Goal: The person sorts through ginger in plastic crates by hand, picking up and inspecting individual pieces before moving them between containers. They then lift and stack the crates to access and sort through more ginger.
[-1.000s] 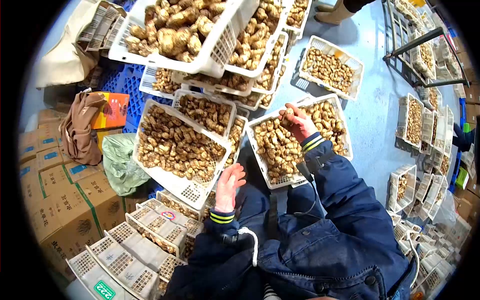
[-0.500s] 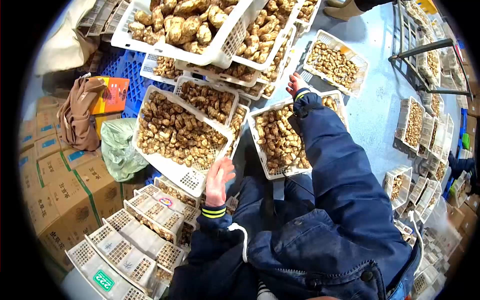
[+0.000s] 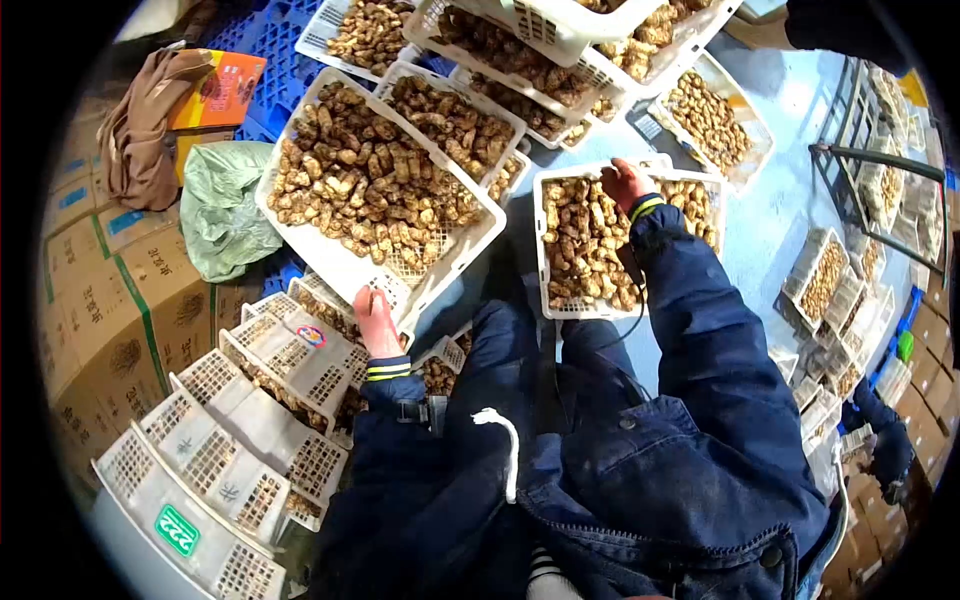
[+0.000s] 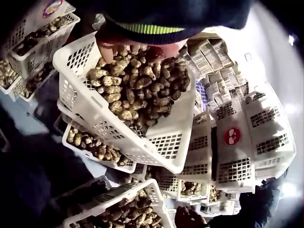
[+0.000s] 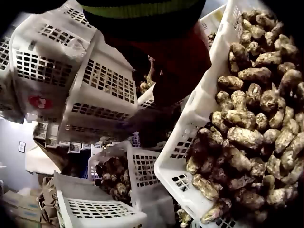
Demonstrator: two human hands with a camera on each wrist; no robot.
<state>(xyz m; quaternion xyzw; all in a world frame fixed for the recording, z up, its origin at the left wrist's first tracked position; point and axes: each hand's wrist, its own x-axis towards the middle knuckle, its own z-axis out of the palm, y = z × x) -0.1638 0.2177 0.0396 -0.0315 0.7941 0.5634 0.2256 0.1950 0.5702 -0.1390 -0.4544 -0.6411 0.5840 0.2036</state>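
Note:
In the head view, my left hand grips the near corner of a large white plastic basket of knobbly brown tubers. From the left wrist, the fingers reach over this basket's rim, beside the tubers. My right hand, its fingers curled, is at the far rim of a second white basket in front of my knees. The right wrist view shows that basket's rim and its tubers close up, with the hand dark at the top. No tuber shows in either hand.
Stacked tuber baskets rise behind. Baskets with perforated sides stand at my lower left, beside cardboard boxes and a green plastic bag. Another basket lies on the blue floor, near a metal frame.
My right hand held a tuber a second ago, then reached out past the far rim; now it is back at that rim. My left hand has gone from open beside the large basket to its corner.

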